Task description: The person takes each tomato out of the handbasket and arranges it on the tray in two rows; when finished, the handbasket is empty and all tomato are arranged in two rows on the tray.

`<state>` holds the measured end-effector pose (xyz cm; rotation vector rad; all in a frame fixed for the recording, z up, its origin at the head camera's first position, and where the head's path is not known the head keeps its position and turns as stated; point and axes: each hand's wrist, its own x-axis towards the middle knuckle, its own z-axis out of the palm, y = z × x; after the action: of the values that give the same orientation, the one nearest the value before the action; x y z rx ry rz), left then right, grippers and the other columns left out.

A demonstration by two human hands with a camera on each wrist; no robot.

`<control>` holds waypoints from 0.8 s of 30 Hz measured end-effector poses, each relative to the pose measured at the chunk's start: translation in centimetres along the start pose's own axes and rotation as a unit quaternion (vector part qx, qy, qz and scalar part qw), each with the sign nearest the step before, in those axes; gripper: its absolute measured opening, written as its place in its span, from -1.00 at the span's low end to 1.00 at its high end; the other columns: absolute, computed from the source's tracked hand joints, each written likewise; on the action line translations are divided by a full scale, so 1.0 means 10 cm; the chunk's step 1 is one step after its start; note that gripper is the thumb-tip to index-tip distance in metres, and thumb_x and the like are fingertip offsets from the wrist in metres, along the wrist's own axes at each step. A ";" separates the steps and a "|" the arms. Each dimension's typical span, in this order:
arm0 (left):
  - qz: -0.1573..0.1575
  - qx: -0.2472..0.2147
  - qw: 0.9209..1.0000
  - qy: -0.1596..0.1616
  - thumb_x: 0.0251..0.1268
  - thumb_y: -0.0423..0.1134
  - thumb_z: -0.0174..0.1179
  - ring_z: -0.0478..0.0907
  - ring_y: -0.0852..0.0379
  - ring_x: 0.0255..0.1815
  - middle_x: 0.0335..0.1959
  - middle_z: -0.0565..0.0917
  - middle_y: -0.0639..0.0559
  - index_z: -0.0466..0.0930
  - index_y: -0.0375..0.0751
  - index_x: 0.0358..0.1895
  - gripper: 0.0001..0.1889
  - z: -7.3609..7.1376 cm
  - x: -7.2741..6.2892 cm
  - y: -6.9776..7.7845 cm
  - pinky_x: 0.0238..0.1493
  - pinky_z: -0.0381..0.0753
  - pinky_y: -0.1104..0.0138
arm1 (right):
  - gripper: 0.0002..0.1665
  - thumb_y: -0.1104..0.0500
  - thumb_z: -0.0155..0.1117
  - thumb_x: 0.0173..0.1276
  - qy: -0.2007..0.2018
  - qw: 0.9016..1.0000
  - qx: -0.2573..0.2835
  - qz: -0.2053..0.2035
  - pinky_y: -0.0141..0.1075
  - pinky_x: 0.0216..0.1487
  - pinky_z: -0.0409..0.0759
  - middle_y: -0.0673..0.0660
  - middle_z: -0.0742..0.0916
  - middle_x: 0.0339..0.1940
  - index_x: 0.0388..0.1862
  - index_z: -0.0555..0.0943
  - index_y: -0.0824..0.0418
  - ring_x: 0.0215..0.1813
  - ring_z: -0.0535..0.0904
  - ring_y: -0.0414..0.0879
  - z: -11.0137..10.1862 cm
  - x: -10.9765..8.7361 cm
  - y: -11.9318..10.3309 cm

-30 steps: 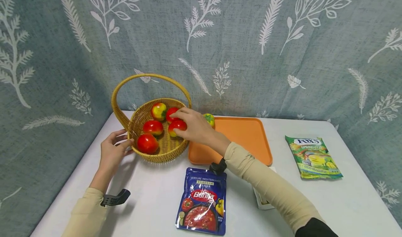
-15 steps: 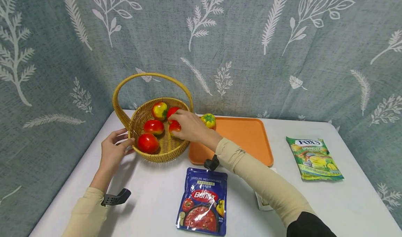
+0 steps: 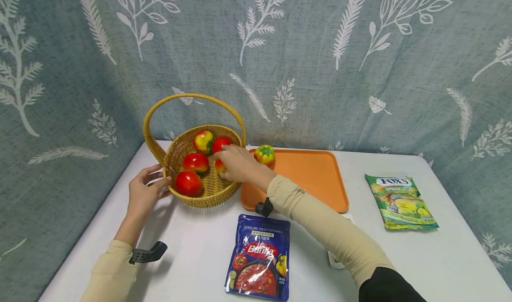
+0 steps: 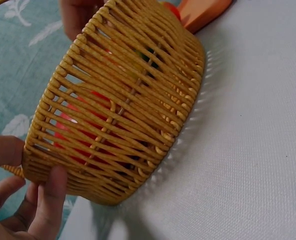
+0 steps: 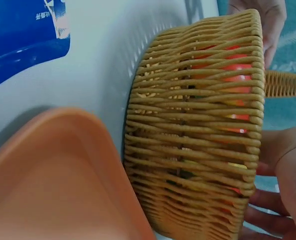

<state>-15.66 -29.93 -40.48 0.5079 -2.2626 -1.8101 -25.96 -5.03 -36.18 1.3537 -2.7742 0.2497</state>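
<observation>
A yellow-brown wicker basket [image 3: 212, 199] with a tall hoop handle stands at the left rear of the table. Several glossy red and yellow fruits [image 3: 189, 183] lie inside it. My left hand [image 3: 145, 191] grips its left rim, thumb and fingers on either side of the weave. From the right, my right hand [image 3: 240, 164] reaches over the rim into the basket. Its fingers curl round a red-and-yellow fruit [image 3: 219, 166], mostly hidden under the hand. Another yellow-green and red fruit [image 3: 265, 155] sits at the tray's back left corner.
An orange tray [image 3: 308, 177] stands right beside the basket. A blue Barilla pouch [image 3: 258, 257] lies in front, and a green Fox's bag [image 3: 402, 202] at the right. The right sleeve partly covers a pale flat object [image 3: 335, 261]. A patterned curtain [image 3: 304, 70] hangs behind the table.
My right hand has shifted slightly left and down over the fruit, covering more of it. More of the fruit on the tray shows now. My left hand stays on the rim.
</observation>
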 end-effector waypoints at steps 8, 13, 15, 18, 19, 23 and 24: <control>0.005 -0.003 1.000 -0.002 0.38 -0.34 0.24 0.60 0.29 -0.21 0.15 0.45 -0.18 0.32 -0.29 0.41 -0.43 -0.01 0.00 -0.01 -0.26 0.74 0.33 | -0.52 0.17 0.45 0.20 -0.012 0.999 -0.051 0.013 -0.24 -0.30 0.59 0.11 0.60 -0.08 0.13 0.68 0.14 -0.12 0.48 0.01 0.07 0.06 -0.04; 0.014 -0.002 1.000 -0.005 0.38 -0.34 0.24 0.60 0.29 -0.20 0.14 0.46 -0.18 0.32 -0.28 0.41 -0.44 -0.03 0.00 -0.02 -0.26 0.74 0.34 | -0.48 0.20 0.45 0.16 -0.024 0.996 -0.077 0.025 -0.22 -0.30 0.62 0.15 0.59 -0.02 0.15 0.63 0.12 -0.06 0.49 0.05 0.09 0.12 -0.06; 0.016 -0.002 1.000 -0.009 0.39 -0.34 0.23 0.59 0.29 -0.20 0.15 0.45 -0.20 0.31 -0.29 0.42 -0.43 -0.03 0.01 -0.02 -0.26 0.74 0.34 | -0.47 0.19 0.45 0.16 -0.030 0.995 -0.086 0.028 -0.22 -0.30 0.63 0.16 0.59 -0.01 0.16 0.61 0.12 -0.05 0.47 0.06 0.10 0.15 -0.06; 0.014 -0.001 1.000 -0.011 0.39 -0.34 0.23 0.58 0.29 -0.18 0.20 0.44 -0.24 0.30 -0.28 0.44 -0.41 -0.03 0.02 -0.02 -0.26 0.74 0.33 | -0.47 0.16 0.44 0.18 -0.039 0.993 -0.103 0.030 -0.23 -0.31 0.62 0.16 0.59 -0.01 0.17 0.58 0.13 -0.07 0.45 0.06 0.13 0.20 -0.05; 0.013 0.001 1.000 -0.012 0.39 -0.34 0.23 0.57 0.29 -0.18 0.21 0.43 -0.25 0.29 -0.27 0.45 -0.41 -0.03 0.02 -0.03 -0.26 0.74 0.33 | -0.46 0.15 0.44 0.19 -0.041 0.993 -0.108 0.030 -0.24 -0.31 0.62 0.16 0.59 -0.01 0.17 0.58 0.13 -0.07 0.45 0.06 0.14 0.21 -0.04; 0.008 0.002 1.000 -0.009 0.40 -0.33 0.23 0.56 0.27 -0.15 0.24 0.43 -0.25 0.29 -0.26 0.45 -0.41 -0.02 0.01 -0.03 -0.25 0.74 0.33 | -0.44 0.13 0.45 0.22 -0.058 0.992 -0.111 0.032 -0.24 -0.23 0.62 0.15 0.60 -0.01 0.21 0.54 0.13 -0.07 0.47 0.06 0.16 0.27 -0.01; 0.007 0.002 1.000 -0.008 0.40 -0.32 0.23 0.56 0.26 -0.14 0.24 0.43 -0.25 0.29 -0.26 0.45 -0.41 -0.02 0.01 -0.03 -0.25 0.74 0.33 | -0.43 0.13 0.45 0.23 -0.062 0.992 -0.108 0.032 -0.23 -0.19 0.63 0.14 0.61 -0.01 0.22 0.53 0.13 -0.06 0.49 0.06 0.16 0.28 -0.01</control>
<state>-15.64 -30.22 -40.68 0.4803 -2.2750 -1.8096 -27.56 -7.48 -37.47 1.2711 -2.8465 -0.1341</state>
